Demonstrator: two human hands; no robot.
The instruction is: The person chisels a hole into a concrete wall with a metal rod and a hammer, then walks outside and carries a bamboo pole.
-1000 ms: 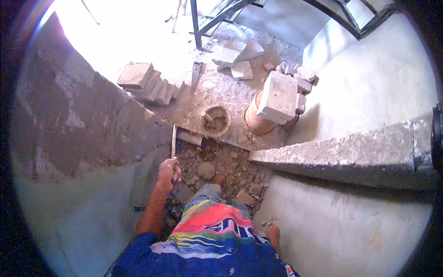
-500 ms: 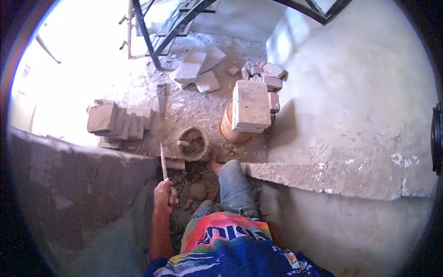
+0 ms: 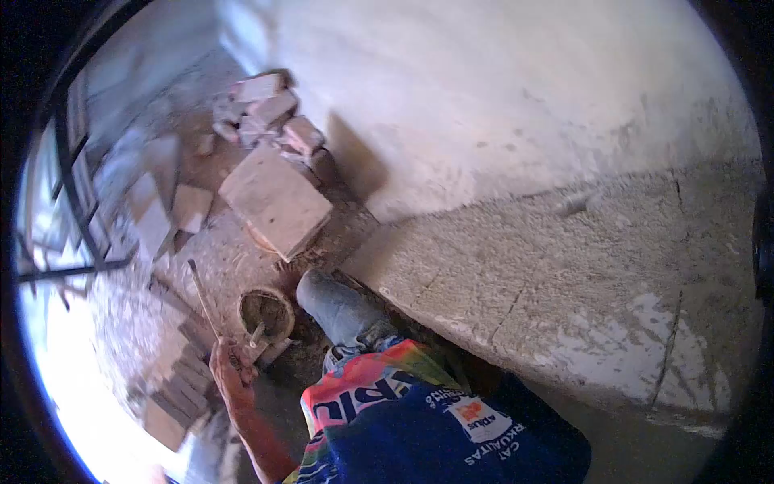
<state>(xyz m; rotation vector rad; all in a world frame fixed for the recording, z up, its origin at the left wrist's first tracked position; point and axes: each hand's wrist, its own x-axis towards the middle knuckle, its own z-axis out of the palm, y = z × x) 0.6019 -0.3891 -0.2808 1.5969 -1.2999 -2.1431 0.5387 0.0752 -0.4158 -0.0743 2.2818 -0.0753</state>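
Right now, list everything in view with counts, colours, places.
Wall: one, whitish, top right
Ledge: one, grey, right
Frame: one, dark, far left
Bricks: several, reddish, by wall
Loose slabs: several, greyish, upper left
Large slab: one visible, beige, below bricks
Block stack: one, brown, lower left
Bucket: one, brownish, left of centre
Thin rod: one, tan, left of bucket
Shirt: one, multicoloured, bottom centre
Trouser leg: one, blue, centre
Left hand: one, around rod
Right hand: unseen
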